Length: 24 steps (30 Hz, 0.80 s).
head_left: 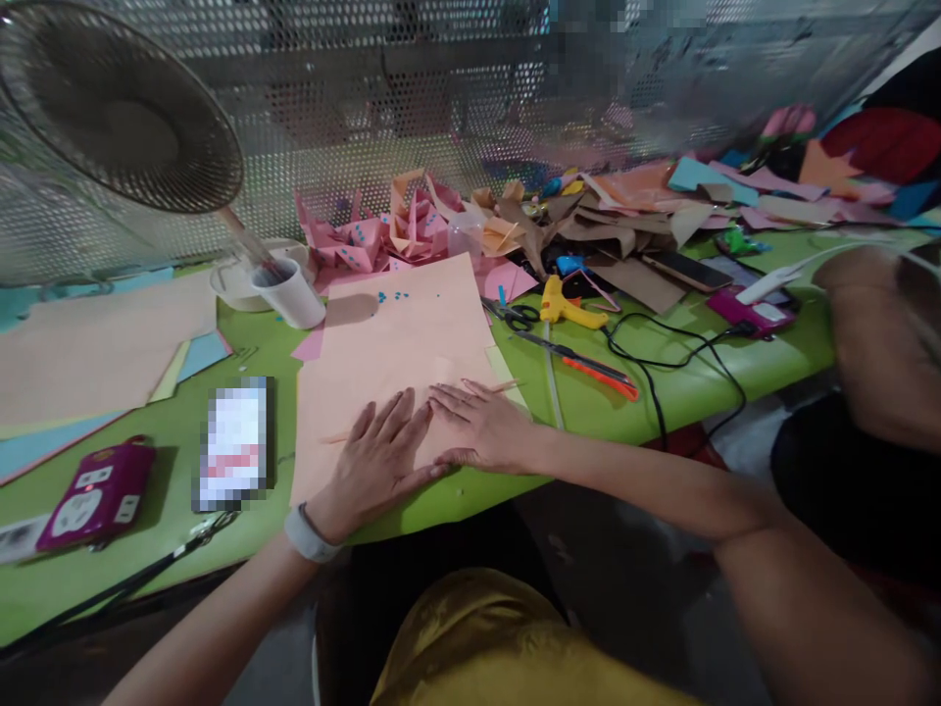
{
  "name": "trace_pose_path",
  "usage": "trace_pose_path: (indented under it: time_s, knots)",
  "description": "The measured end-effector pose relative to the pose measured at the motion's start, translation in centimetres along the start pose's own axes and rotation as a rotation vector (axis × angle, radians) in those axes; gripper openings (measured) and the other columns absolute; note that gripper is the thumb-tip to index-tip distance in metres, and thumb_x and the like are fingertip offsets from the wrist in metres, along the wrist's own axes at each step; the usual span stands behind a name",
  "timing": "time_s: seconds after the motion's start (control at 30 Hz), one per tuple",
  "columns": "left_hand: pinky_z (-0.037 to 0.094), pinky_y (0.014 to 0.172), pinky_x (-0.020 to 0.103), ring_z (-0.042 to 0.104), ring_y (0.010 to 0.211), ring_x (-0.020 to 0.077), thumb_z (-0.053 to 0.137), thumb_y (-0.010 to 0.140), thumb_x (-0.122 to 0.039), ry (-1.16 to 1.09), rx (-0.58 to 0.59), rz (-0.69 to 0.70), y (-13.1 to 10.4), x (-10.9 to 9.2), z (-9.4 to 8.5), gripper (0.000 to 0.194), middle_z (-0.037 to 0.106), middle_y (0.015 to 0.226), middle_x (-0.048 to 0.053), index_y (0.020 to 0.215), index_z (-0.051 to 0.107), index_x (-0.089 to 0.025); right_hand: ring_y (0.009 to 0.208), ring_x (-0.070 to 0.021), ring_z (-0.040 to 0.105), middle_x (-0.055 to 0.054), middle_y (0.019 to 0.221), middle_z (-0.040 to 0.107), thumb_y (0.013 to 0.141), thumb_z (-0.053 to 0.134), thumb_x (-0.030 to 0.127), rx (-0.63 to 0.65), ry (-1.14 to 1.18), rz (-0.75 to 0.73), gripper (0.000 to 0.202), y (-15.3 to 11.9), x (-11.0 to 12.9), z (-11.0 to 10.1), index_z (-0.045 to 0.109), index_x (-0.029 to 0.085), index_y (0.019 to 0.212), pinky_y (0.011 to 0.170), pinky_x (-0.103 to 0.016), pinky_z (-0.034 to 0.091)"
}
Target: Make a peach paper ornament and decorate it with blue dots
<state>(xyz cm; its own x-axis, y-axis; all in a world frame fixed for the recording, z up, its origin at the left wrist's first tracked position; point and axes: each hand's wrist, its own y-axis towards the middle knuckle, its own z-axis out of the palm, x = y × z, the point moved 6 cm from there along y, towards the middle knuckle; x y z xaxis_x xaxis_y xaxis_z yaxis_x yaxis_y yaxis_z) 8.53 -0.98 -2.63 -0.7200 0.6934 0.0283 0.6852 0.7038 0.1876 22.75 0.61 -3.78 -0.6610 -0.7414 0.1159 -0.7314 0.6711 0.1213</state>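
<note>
Peach paper sheets (397, 343) lie on the green tabletop (456, 495) in front of me. My left hand (378, 461) rests flat on the paper near its lower edge, fingers spread, with a grey band on the wrist. Beside it, my right hand (485, 427) also presses flat, its fingertips close to the left index finger. A thin stick-like piece (507, 386) pokes out past the right hand, and a similar piece (334, 437) shows left of the left hand. What lies beneath the palms is hidden. Small blue dots (393, 296) sit near the paper's top.
Right of the paper lie scissors (515, 316), a yellow glue gun (569, 304), an orange cutter (599, 378) and black cables (683, 358). A phone (233, 443), purple power box (99, 495), white cup (290, 294) and fan (132, 118) are left. Another person's arm (874, 333) is far right.
</note>
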Motion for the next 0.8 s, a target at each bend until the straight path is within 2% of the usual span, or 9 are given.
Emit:
trace_pose_path:
  time_s: [0.27, 0.43, 0.53, 0.6, 0.7, 0.8]
  knots:
    - [0.023, 0.116, 0.050, 0.028, 0.145, 0.0306, 0.033, 0.092, -0.067, -0.011, 0.048, -0.034, -0.1, 0.1, 0.2, 0.076, 0.031, 0.157, 0.015, 0.151, 0.032, -0.018, 0.144, -0.0299, 0.030, -0.020, 0.153, 0.034, 0.093, 0.023, 0.069, -0.033, -0.020, 0.105, 0.086, -2.4, -1.4, -0.4, 0.036, 0.004, 0.148, 0.119, -0.051, 0.021]
    - [0.021, 0.117, 0.050, 0.026, 0.145, 0.0292, 0.030, 0.093, -0.067, -0.013, 0.053, -0.040, -0.1, 0.1, 0.3, 0.075, 0.030, 0.157, 0.013, 0.151, 0.029, -0.020, 0.144, -0.0298, 0.031, -0.020, 0.153, 0.033, 0.092, 0.018, 0.070, 0.026, -0.056, 0.201, 0.090, -4.4, -3.1, -0.8, 0.036, 0.001, 0.147, 0.117, -0.051, 0.027]
    - [0.021, 0.117, 0.050, 0.027, 0.145, 0.0292, 0.030, 0.093, -0.067, -0.017, 0.056, -0.052, -0.1, 0.1, 0.3, 0.075, 0.031, 0.157, 0.012, 0.151, 0.030, -0.021, 0.142, -0.0312, 0.035, -0.021, 0.151, 0.037, 0.092, 0.016, 0.071, 0.039, -0.094, 0.265, 0.091, -5.6, -4.2, -1.7, 0.038, 0.001, 0.146, 0.116, -0.053, 0.029]
    - [0.021, 0.117, 0.050, 0.027, 0.145, 0.0290, 0.031, 0.093, -0.067, -0.022, 0.053, -0.054, -0.1, 0.1, 0.4, 0.074, 0.032, 0.157, 0.011, 0.151, 0.030, -0.022, 0.141, -0.0328, 0.035, -0.024, 0.149, 0.039, 0.093, 0.018, 0.069, -0.013, -0.133, 0.306, 0.090, -6.0, -4.6, -2.7, 0.041, -0.002, 0.144, 0.116, -0.053, 0.028]
    - [0.020, 0.117, 0.050, 0.025, 0.146, 0.0289, 0.032, 0.092, -0.067, -0.025, 0.051, -0.047, -0.1, 0.1, 0.4, 0.074, 0.032, 0.157, 0.010, 0.152, 0.026, -0.024, 0.143, -0.0317, 0.031, -0.024, 0.152, 0.035, 0.097, 0.025, 0.062, -0.113, -0.154, 0.266, 0.081, -5.5, -3.7, -3.9, 0.041, -0.001, 0.143, 0.117, -0.051, 0.026]
    - [0.019, 0.117, 0.051, 0.022, 0.147, 0.0286, 0.032, 0.092, -0.067, -0.018, 0.061, -0.047, -0.2, 0.0, 0.4, 0.076, 0.028, 0.159, 0.011, 0.154, 0.022, -0.024, 0.145, -0.0280, 0.029, -0.020, 0.153, 0.034, 0.099, 0.027, 0.057, -0.113, -0.103, 0.119, 0.073, -3.5, -1.6, -3.4, 0.042, 0.002, 0.143, 0.118, -0.047, 0.027]
